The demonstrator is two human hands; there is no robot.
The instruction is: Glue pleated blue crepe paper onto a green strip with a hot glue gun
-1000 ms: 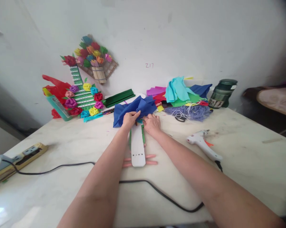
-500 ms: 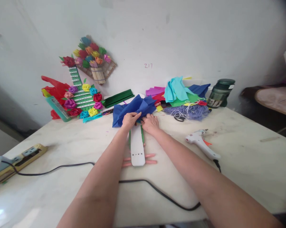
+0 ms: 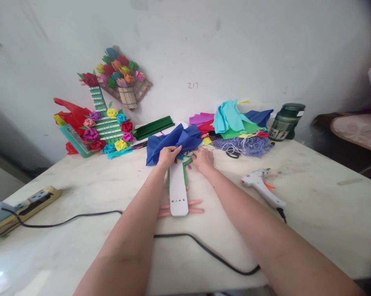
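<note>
Blue crepe paper (image 3: 163, 142) lies bunched at the far end of a long white piece (image 3: 178, 185) with green edging and pink sticks crossing under its near end. My left hand (image 3: 169, 156) is closed on the blue paper, thumb and fingers pressed together at its gathered near edge. Just right of it, my right hand (image 3: 203, 158) has curled fingers at a green strip (image 3: 188, 162) beside the white piece; whatever lies under the fingertips is too small to make out.
A glue gun (image 3: 262, 187) lies to the right, its black cord (image 3: 204, 249) crossing the near table. Coloured paper (image 3: 230, 119), purple shreds and scissors (image 3: 233, 153) lie behind. A flower-trimmed guitar shape (image 3: 111, 127), a bottle (image 3: 76, 141) and a power strip (image 3: 34, 205) are left.
My right hand has moved a little right, away from the blue paper, and the green strip beside it now bends outward. My left hand stays on the blue paper.
</note>
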